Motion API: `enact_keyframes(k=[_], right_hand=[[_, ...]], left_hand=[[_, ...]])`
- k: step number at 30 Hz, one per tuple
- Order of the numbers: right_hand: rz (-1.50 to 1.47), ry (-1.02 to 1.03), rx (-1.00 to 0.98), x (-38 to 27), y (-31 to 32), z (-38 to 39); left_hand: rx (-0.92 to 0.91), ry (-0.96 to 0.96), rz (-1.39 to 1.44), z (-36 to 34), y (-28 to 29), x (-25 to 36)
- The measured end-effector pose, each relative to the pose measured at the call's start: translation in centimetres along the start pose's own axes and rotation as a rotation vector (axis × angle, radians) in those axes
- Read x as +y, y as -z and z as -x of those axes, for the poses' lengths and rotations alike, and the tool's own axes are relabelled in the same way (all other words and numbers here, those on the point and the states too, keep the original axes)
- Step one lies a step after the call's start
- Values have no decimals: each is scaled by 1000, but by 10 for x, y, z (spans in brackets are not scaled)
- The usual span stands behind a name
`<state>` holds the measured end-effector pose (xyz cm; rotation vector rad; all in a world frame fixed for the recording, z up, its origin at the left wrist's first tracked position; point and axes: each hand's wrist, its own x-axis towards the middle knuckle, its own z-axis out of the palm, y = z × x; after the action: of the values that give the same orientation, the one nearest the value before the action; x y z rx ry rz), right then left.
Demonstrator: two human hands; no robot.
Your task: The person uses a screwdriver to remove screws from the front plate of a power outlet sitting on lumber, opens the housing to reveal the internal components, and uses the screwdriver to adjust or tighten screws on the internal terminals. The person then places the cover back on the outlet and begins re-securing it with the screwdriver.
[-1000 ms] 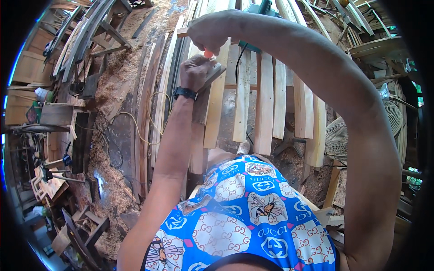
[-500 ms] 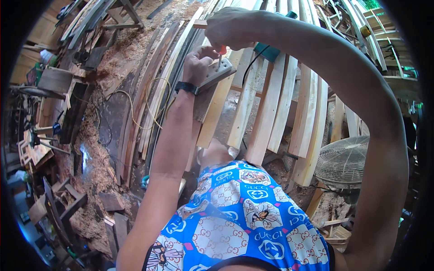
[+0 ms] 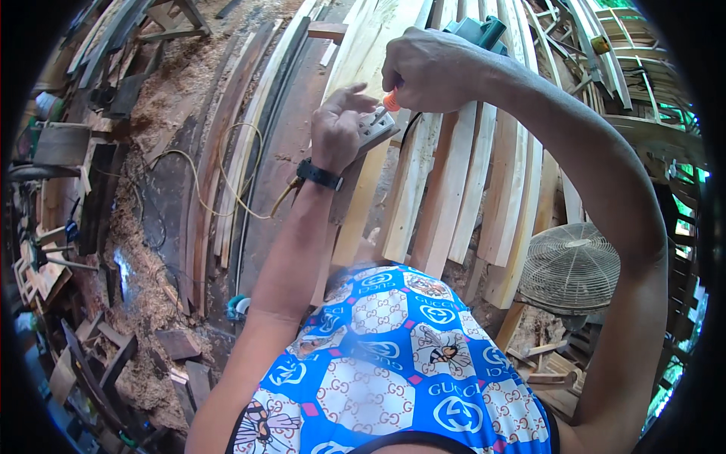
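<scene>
My right hand (image 3: pixel 435 72) is closed around the orange-red handle of a screwdriver (image 3: pixel 390 101). Its shaft slants down to the face of a white power socket block (image 3: pixel 377 130). My left hand (image 3: pixel 337 130) lies against the left side of that block, fingers apart and partly stretched toward the screwdriver; some of them are hidden. The block is mounted on or lies along a piece of wood, over the planks. A tan cable (image 3: pixel 283 198) runs near my left wrist, which wears a black watch (image 3: pixel 321 175).
Long pale planks (image 3: pixel 439 189) lie side by side before me. A green power tool (image 3: pixel 484 34) rests on them beyond my right hand. A round wire-caged fan (image 3: pixel 571 268) stands at right. Sawdust (image 3: pixel 151 303) and wood offcuts (image 3: pixel 178 344) cover the floor at left.
My left fingers have loosened from near the screwdriver and spread. My right hand has shifted right and nearer, tilting the screwdriver from upright to slanted. The view has shifted slightly.
</scene>
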<state>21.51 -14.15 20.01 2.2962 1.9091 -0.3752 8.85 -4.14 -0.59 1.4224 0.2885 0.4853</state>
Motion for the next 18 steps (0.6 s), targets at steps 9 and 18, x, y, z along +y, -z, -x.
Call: enact_keyframes(k=[9,18], right_hand=[[-40,-171,-167,-9,8,-4],[-82,-178,-131,5,0,-3]], left_hand=[[40,49,202,4,-2,-1],[118,58,259,4,-6,-2]])
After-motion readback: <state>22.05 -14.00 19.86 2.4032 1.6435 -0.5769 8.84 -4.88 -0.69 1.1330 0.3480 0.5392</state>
